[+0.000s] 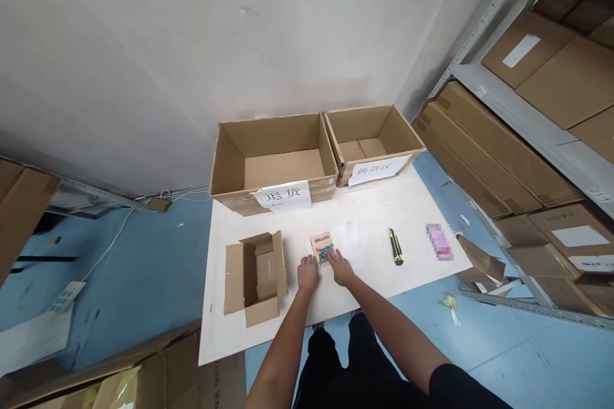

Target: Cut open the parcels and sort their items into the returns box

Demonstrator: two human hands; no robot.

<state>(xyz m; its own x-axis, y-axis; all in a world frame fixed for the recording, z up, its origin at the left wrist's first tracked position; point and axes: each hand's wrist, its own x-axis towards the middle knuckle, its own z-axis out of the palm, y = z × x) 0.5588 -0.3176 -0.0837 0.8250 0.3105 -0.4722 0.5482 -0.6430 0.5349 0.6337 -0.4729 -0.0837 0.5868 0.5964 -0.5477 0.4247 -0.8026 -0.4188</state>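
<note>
A small orange booklet or card packet with a colourful printed picture lies flat on the white table. My left hand rests at its lower left edge, fingers slightly bent, thumb side toward it. On its lower right part lie the outstretched fingers of my right hand. Neither hand appears to grip it. To the left stands a small cardboard box with its flaps open. A black and yellow utility knife lies to the right of my right hand.
Two large open cartons with handwritten paper labels, the left carton and the right carton, stand along the back. A blurred pink item lies near the right edge. Shelving with boxes rises at right; more cardboard is at lower left.
</note>
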